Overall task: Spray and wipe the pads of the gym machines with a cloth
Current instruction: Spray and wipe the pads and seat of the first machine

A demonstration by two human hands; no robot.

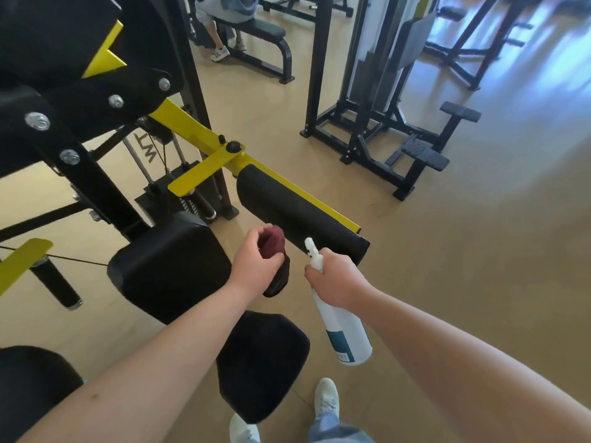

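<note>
Left forearm [166, 356] and right forearm [447, 340] extended. Left hand [256, 263] grips dark-red cloth [272, 239]; right hand [337, 279] grips white plastic spray bottle [348, 334].

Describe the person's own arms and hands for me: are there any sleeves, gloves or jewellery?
Both hands are bare. There are no gloves on the left hand or the right hand, and no ring, watch or bracelet shows. The left forearm and the right forearm are uncovered too, and no sleeve reaches into view.
</note>
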